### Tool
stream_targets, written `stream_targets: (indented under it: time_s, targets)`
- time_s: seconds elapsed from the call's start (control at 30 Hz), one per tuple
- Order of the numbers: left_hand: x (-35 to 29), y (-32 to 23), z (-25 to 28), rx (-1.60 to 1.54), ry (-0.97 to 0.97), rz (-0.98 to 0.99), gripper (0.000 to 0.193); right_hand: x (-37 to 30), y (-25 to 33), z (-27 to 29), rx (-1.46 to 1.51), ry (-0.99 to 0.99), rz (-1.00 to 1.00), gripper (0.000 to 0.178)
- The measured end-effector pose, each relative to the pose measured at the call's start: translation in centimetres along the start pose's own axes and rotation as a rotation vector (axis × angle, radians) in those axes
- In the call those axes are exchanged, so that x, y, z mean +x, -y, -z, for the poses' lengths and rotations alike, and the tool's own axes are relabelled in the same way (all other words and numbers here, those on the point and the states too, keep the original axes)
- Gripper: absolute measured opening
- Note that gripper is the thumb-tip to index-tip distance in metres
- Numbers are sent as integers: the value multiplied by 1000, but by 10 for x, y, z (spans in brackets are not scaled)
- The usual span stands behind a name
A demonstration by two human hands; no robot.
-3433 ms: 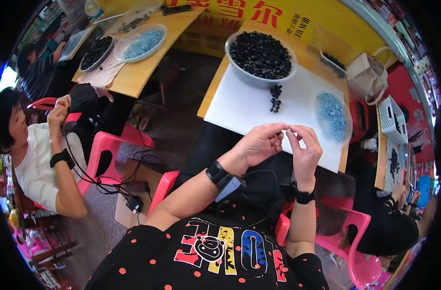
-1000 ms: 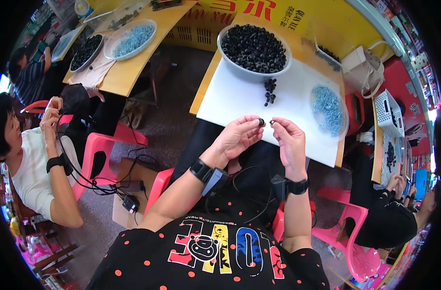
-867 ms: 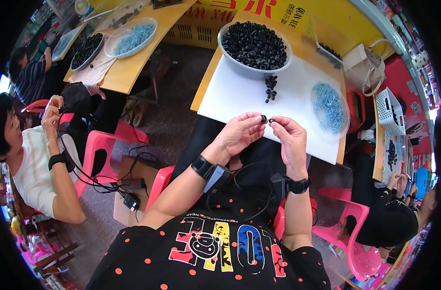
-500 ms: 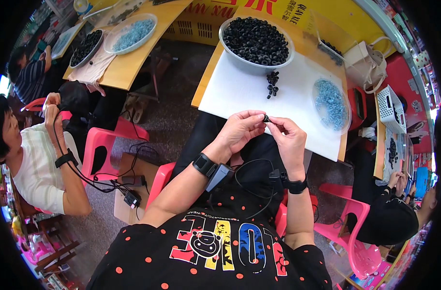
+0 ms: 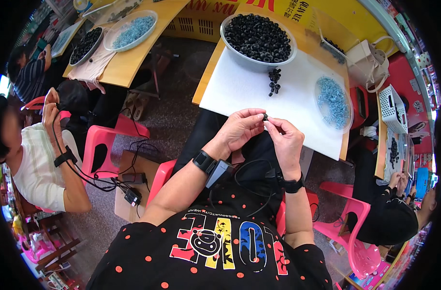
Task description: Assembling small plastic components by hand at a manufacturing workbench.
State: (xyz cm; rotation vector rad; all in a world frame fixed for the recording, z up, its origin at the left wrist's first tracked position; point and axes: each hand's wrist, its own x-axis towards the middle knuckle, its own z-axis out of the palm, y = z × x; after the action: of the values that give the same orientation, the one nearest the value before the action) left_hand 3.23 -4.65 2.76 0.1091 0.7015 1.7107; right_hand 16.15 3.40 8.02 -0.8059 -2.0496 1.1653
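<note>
Just off the near edge of the table, my left hand [image 5: 241, 130] pinches a small black ring-shaped piece [image 5: 265, 117] between thumb and fingertips. Thumb and forefinger of my right hand [image 5: 285, 138] close on the same piece from the other side. Fingers cover most of it, so its finer shape cannot be made out. Beyond my hands, several loose black pieces [image 5: 274, 82] lie on a white sheet [image 5: 230, 92]. A large clear bowl [image 5: 249, 64] heaped with similar black pieces stands behind them. To the right, a shallow clear tray [image 5: 348, 123] holds small light-blue pieces [image 5: 332, 101].
Another clear container [image 5: 322, 36] and a pale handbag [image 5: 367, 62] are at the table's far right. A white perforated basket [image 5: 393, 113] sits on a neighbouring table. Pink chairs [image 5: 104, 145] and a seated person [image 5: 42, 164] are at left, with cables [image 5: 116, 186] trailing near the floor.
Both hands stay together on the black piece, with only slight shifts of the fingers and the right hand. The person at left has turned the head slightly.
</note>
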Motion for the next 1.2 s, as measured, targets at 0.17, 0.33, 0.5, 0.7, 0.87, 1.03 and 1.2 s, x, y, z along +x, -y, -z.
stream_targets:
  time_s: [0.17,0.33,0.5,0.7,0.87,1.03,1.2]
  targets:
    - [2,8,0,-57,-26,-9,20,3,-16,0,242,8,-137,14]
    - [3,7,0,-21,-56,-13,19,1,-12,1,160,27,-137,14]
    - [1,4,-4,-13,-65,-40,19,-1,-11,-6,129,-18,-104,15]
    - [0,2,-3,44,-98,-49,18,-5,-8,-12,10,-62,-19,13]
    - [1,1,6,58,-69,-13,19,-6,-26,-10,149,10,-68,17]
    - [3,1,10,-24,107,106,36,3,-31,3,293,224,-11,33]
    - [5,11,12,-85,175,105,40,1,-36,6,541,365,-144,34]
